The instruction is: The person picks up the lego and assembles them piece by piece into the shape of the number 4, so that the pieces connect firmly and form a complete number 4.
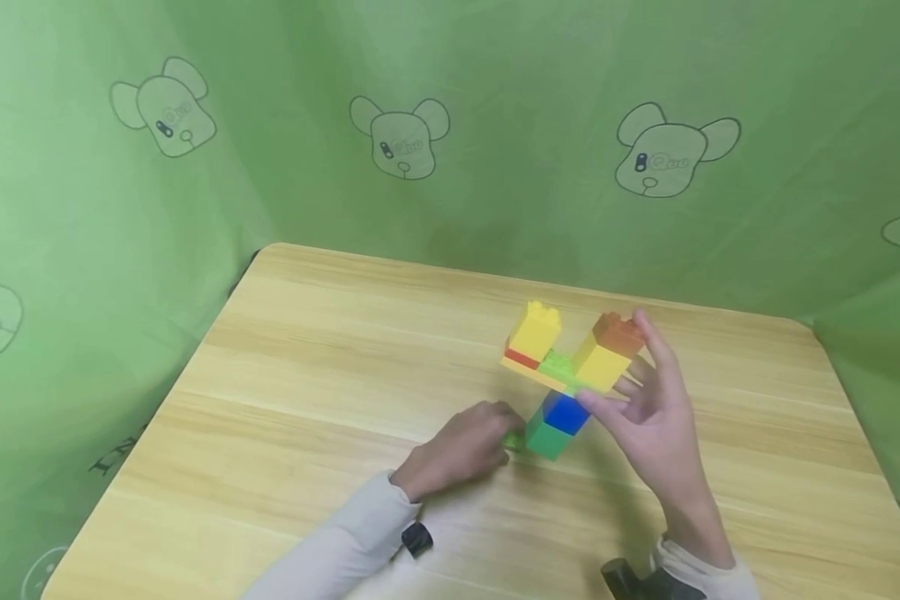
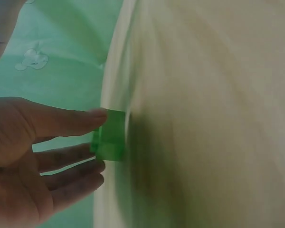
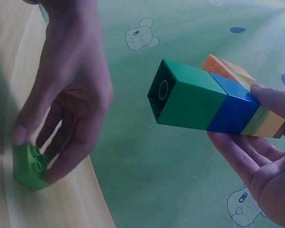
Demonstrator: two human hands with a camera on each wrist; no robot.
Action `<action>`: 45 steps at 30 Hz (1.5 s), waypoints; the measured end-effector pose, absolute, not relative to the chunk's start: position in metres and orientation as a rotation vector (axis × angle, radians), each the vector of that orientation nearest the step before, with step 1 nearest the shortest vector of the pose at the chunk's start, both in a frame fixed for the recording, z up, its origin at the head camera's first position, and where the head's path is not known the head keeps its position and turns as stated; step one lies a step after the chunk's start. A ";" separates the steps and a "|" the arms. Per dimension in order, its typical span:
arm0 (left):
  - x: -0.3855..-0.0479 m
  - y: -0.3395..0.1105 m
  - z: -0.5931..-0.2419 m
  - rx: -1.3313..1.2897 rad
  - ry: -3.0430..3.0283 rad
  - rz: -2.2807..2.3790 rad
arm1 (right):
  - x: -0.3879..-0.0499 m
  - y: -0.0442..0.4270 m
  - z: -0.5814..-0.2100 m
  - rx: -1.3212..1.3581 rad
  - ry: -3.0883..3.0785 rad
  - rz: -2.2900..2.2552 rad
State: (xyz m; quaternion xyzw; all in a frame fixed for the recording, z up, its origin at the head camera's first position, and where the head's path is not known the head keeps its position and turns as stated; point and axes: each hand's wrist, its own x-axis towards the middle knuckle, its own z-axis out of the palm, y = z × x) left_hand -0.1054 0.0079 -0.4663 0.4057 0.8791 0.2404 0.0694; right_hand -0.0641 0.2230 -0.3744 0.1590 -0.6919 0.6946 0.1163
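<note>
My right hand holds a joined structure of toy building bricks, tilted above the table. Its lower column is a dark green brick under a blue brick; in the right wrist view the green brick's hollow underside shows. Above them lies a flat layer with a light green piece. On one side of it a yellow brick sits over a red piece; on the other, an orange brick tops another yellow one. My left hand pinches a light green studded brick at the tabletop.
The wooden table has rounded far corners. Green cloth with printed bear heads hangs behind it and along the sides. Black wrist devices are worn at both light sleeves.
</note>
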 end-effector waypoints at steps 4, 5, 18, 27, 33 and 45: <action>-0.103 0.006 -0.467 1.193 2.631 0.696 | -0.063 0.223 -0.375 0.445 -2.025 2.040; -0.103 0.006 -0.467 1.187 2.628 0.701 | -0.063 0.223 -0.375 0.441 -2.027 2.037; -0.108 -0.002 -0.463 1.008 2.594 0.843 | -0.062 0.223 -0.375 0.469 -2.019 2.048; -0.135 -0.025 -0.428 0.760 2.493 1.466 | -0.060 0.225 -0.379 0.479 -2.035 2.044; -0.140 -0.031 -0.403 0.672 2.252 2.007 | -0.058 0.227 -0.380 0.553 -2.056 2.026; -0.128 -0.029 -0.382 0.883 2.080 2.231 | -0.057 0.227 -0.380 0.590 -2.167 1.896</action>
